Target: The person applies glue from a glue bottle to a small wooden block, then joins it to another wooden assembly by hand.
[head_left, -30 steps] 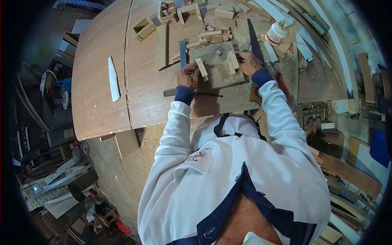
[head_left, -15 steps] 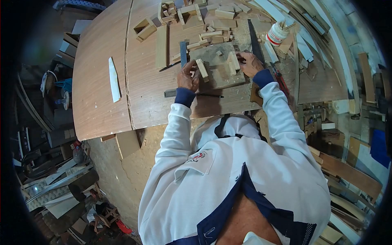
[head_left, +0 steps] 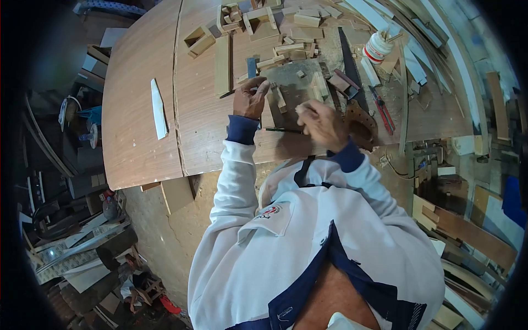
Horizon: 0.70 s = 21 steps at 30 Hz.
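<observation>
My left hand [head_left: 250, 100] is held over the table with its fingers curled together; anything inside them is hidden. Just right of it a small wooden block [head_left: 279, 99] lies on a worn board [head_left: 294, 72]. My right hand [head_left: 322, 125] hovers near the board's front edge, fingers bent inward and slightly blurred, and I cannot make out what they hold. Beyond it, a stack of small wooden pieces [head_left: 319, 85] rests on the board. A black pencil-like stick [head_left: 281, 130] lies between the hands. Above my left hand shows the flat blade of a square [head_left: 252, 67].
On the right lie a handsaw [head_left: 347, 58] with a wooden handle [head_left: 360, 124], a brownish block [head_left: 344, 83], a red-and-black tool [head_left: 383, 113] and a white glue bottle [head_left: 377, 48]. Wooden boxes [head_left: 199, 41] and offcuts fill the back. A white strip [head_left: 158, 109] lies left.
My right hand has left the wooden stack and come back toward my body, uncovering the brownish block. My left hand has risen off the square beside the small block. The view has shifted slightly.
</observation>
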Each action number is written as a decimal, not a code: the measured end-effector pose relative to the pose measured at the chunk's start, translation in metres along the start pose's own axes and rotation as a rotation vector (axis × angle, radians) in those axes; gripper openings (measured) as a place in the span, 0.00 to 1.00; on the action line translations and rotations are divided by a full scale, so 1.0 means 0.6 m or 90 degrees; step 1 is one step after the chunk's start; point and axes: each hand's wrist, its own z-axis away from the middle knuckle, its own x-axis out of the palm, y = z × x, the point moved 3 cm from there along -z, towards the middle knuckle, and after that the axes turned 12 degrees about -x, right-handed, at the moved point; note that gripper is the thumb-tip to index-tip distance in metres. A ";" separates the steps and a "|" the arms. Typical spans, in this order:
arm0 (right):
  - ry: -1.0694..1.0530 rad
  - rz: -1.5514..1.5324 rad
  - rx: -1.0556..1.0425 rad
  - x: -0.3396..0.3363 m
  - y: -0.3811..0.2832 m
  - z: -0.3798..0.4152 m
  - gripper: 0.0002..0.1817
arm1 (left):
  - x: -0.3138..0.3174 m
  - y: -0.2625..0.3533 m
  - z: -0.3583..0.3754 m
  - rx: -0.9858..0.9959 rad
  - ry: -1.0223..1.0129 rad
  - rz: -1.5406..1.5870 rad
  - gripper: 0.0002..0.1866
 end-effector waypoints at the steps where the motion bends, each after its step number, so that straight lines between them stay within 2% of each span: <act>1: 0.003 0.001 -0.002 0.010 -0.011 -0.014 0.12 | 0.003 0.007 -0.002 0.008 0.002 -0.030 0.15; 3: 0.050 -0.228 0.309 0.030 -0.012 -0.027 0.17 | 0.011 0.006 -0.007 -0.003 -0.010 -0.014 0.15; 6: 0.103 -0.274 0.367 0.054 0.005 -0.048 0.21 | 0.012 0.003 -0.007 -0.005 0.000 -0.039 0.15; 11: 0.119 -0.301 0.319 0.072 0.049 -0.067 0.20 | 0.012 0.003 -0.005 -0.004 0.018 -0.056 0.15; 19: 0.170 -0.295 0.330 0.066 0.038 -0.079 0.17 | 0.011 0.016 -0.002 -0.074 -0.029 -0.022 0.13; 21: 0.179 -0.292 0.325 0.066 0.036 -0.079 0.16 | 0.014 0.007 -0.007 -0.051 -0.026 -0.019 0.13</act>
